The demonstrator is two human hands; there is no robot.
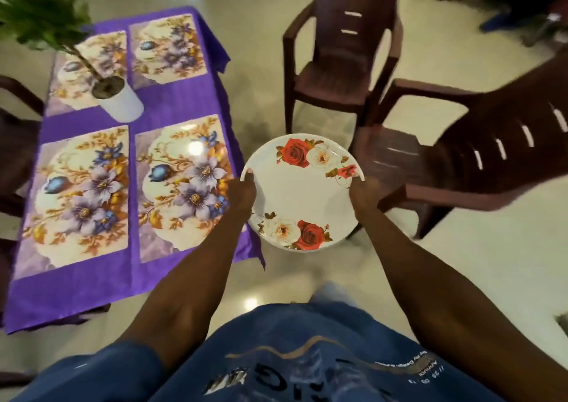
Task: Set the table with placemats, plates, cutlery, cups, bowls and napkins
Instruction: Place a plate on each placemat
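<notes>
A person's left hand [242, 191] and right hand [364, 192] are gripping opposite rims of a rose-patterned plate [302, 192], carrying it beside the purple-clothed table [172, 103], where four floral placemats [181, 183] are lying, everything else apparently awaiting placement.

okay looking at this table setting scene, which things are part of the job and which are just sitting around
Part of the job:
rose plate, held by left hand and right hand
four flowered placemats
purple-covered table

Just sitting around:
potted plant on the table
brown chairs
</notes>
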